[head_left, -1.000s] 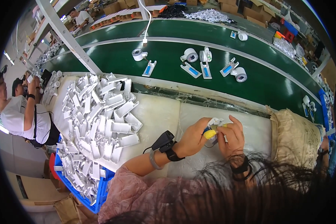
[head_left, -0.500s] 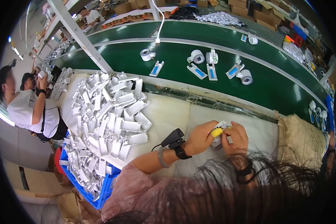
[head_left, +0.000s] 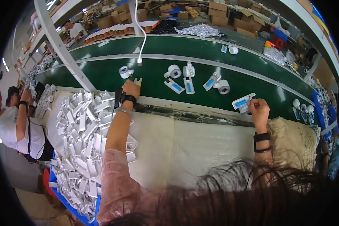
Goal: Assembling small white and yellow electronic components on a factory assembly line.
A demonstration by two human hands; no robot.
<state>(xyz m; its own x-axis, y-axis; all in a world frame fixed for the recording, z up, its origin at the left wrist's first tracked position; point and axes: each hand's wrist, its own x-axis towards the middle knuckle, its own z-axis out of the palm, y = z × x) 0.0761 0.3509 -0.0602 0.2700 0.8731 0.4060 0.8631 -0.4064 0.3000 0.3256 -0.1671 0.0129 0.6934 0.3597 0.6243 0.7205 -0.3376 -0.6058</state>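
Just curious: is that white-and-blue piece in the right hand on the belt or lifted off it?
Cannot tell: the right hand pinches the white-and-blue piece at the belt's near edge.

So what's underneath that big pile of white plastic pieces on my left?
The pile of white plastic pieces lies on the pale table cover, and at its near end a blue bin shows beneath it. What lies deeper under the heap is covered.

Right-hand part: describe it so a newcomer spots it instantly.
Find the green conveyor belt running across the bench. At its near edge on the right, the right hand pinches a white holder with a blue insert. Unlike the similar pieces mid-belt, it has no tape roll beside it.
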